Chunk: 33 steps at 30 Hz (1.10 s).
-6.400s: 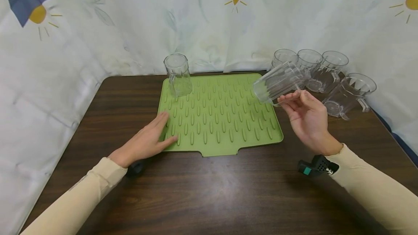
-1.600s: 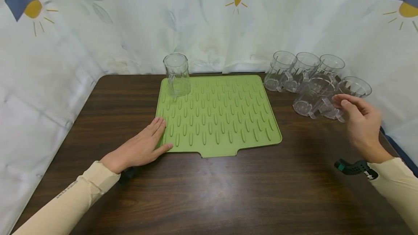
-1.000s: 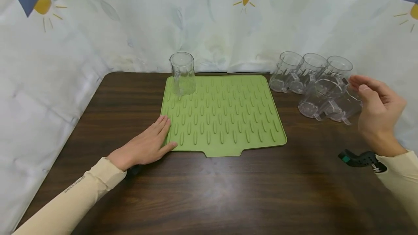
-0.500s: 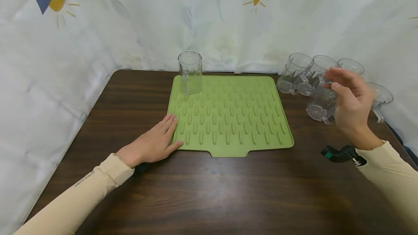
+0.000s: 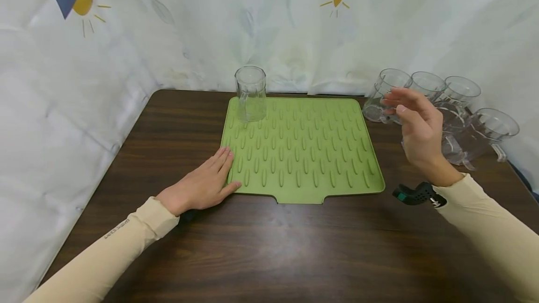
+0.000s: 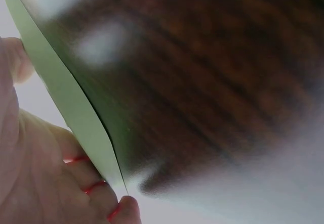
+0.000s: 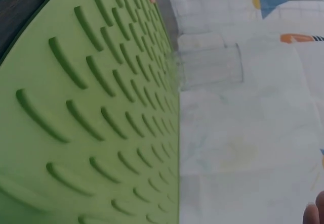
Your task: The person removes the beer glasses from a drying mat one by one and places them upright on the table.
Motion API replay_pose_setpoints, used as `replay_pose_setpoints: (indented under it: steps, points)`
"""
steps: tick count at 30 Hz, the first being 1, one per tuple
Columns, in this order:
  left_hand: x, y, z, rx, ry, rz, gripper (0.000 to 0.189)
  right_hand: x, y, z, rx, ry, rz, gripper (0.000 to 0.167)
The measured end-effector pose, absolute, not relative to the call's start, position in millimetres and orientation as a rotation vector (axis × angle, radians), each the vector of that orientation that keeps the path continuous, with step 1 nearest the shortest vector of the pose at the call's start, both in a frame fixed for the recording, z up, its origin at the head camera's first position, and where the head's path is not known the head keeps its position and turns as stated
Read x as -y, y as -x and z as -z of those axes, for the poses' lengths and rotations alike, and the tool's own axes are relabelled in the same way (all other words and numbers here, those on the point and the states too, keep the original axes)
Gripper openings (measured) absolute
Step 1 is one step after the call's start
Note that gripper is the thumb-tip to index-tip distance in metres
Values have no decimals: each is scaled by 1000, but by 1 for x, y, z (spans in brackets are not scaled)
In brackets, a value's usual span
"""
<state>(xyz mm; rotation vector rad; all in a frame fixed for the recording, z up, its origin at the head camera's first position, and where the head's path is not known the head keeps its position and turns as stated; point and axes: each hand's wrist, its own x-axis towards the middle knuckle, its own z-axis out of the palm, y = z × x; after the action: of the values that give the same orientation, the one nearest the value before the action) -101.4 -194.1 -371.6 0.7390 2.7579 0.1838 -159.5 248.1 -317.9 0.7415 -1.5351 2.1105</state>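
A green ribbed mat (image 5: 294, 153) lies on the dark wood table. My left hand (image 5: 202, 181) rests flat on its left front corner; in the left wrist view the fingers (image 6: 83, 176) lie along the mat's edge (image 6: 66, 87). One clear mug (image 5: 251, 99) stands on the mat's back left corner. My right hand (image 5: 421, 130) is raised between the mat and the mugs at right, fingers loosely bent and holding nothing. It partly hides those clear mugs, among them a back one (image 5: 391, 81) and a front right one (image 5: 488, 132) with its handle toward the right.
A white patterned curtain (image 5: 278, 36) hangs behind the table and along its left side. Bare wood tabletop (image 5: 286, 251) extends in front of the mat. The right wrist view shows the mat (image 7: 101, 123) close up, with the lone mug (image 7: 210, 67) beyond.
Earlier my right hand held a tilted mug over the mat's right side; that mug now stands among the others. The empty hand has since swung left. My left hand stays on the mat.
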Motion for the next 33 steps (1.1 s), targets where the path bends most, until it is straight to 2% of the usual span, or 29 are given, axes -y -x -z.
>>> replay_pose_setpoints:
  steps: [21,33]
  points:
    - [191,102,373,-2747,-720,-126,78,-193,185,342,1815,-771,-2119,33]
    - [191,102,374,-2753,-692,-125,78,-158,199,351,2025,-657,-2076,39]
